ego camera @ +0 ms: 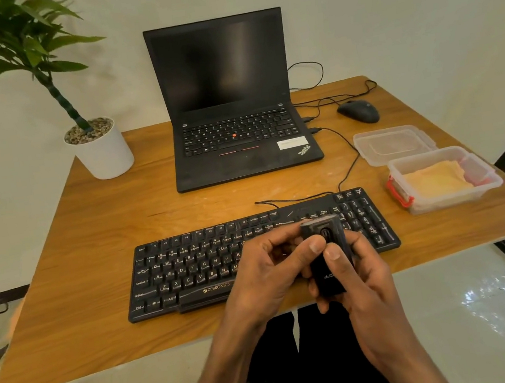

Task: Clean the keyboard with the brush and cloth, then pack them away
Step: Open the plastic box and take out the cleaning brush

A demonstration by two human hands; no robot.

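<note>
A black Zebronics keyboard (190,265) lies near the table's front edge. Above its right half, both hands hold a small black boxy brush tool (322,233). My right hand (363,276) grips its body from the right, thumb on its front face. My left hand (268,270) pinches its left side, thumb beside the round button. No bristles are visible. A yellow cloth (437,180) lies folded inside a clear plastic container (484,188) with red clips at the table's right edge.
The container's clear lid (393,144) lies behind it. An open black laptop (231,97) stands at the back centre, a black mouse (358,111) to its right, cables between. A potted plant (102,150) stands back left. The wooden table (92,262) ends near my legs.
</note>
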